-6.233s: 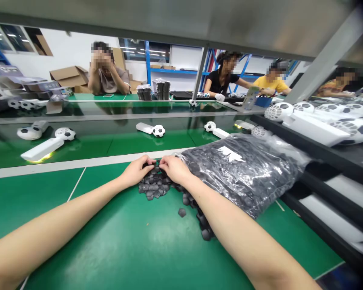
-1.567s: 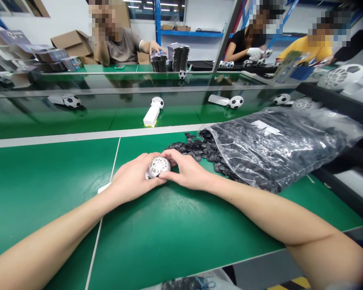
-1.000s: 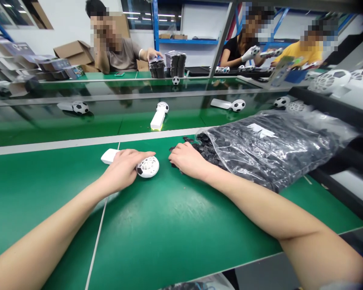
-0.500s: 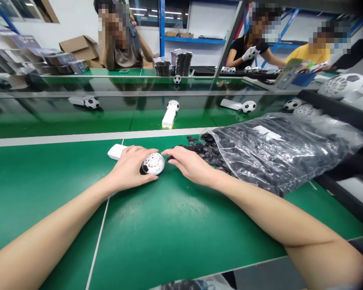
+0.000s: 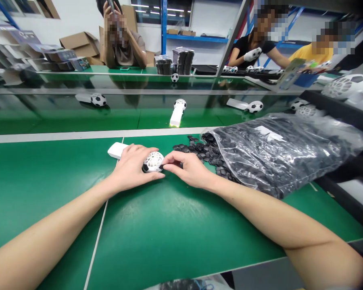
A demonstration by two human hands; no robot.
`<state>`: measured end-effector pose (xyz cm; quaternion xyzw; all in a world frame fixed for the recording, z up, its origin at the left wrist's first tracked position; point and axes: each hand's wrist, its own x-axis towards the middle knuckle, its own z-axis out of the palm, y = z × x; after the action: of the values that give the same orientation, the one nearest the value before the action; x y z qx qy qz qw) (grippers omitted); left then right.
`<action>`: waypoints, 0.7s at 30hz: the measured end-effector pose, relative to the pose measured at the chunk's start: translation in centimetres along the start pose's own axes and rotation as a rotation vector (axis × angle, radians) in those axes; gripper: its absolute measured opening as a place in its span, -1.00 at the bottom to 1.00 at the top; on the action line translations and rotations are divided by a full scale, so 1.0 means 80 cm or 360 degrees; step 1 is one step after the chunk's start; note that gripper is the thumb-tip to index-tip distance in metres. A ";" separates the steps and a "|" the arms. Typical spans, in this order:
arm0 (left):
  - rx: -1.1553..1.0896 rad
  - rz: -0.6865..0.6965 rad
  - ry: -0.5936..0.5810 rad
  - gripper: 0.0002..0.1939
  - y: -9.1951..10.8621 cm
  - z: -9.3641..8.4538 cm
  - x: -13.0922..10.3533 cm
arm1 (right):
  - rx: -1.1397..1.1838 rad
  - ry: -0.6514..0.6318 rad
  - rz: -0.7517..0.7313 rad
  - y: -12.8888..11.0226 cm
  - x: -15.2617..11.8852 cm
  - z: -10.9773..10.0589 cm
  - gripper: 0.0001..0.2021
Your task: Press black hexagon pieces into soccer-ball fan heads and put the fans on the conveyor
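My left hand (image 5: 131,164) is closed round a white football-patterned ball (image 5: 155,161) with an openwork face and black patches. Its white handle (image 5: 116,150) sticks out behind the fingers, resting on the green table. On the ball's right edge, the thumb and forefinger of my right hand (image 5: 187,167) pinch a small black piece, mostly hidden by the fingertips. Just beyond that hand lies a heap of loose black pieces (image 5: 210,151), spilling from a clear plastic bag (image 5: 278,149) full of them.
On the belt past the table's pale edge lie similar ball-headed items: one at left (image 5: 98,100), one in the middle (image 5: 178,112), one at right (image 5: 254,106). A black rack (image 5: 335,110) stands at right. Several people sit across the line, one holding a phone (image 5: 116,16).
My right hand has moved left to the ball's edge with the black piece. The near belt's items have shifted right. A person opposite now has both hands up at the phone.
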<state>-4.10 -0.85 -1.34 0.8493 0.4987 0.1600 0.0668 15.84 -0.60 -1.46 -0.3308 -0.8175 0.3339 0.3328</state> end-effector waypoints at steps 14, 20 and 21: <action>-0.0076 -0.0088 0.0043 -0.42 0.006 0.002 0.004 | -0.0071 0.0061 0.0117 0.006 0.006 0.016 -0.93; -0.0167 -0.0037 -0.0019 -0.45 0.008 -0.003 0.001 | -0.0350 -0.0044 0.0198 0.008 0.010 0.001 -0.85; -0.0183 0.0013 -0.0052 -0.44 0.008 -0.003 0.000 | -0.0488 -0.0087 0.0201 0.008 0.010 -0.005 -0.82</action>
<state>-3.63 -1.20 -0.94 0.8485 0.4841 0.1747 0.1229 15.90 0.48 -1.48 -0.4193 -0.8451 0.2345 0.2346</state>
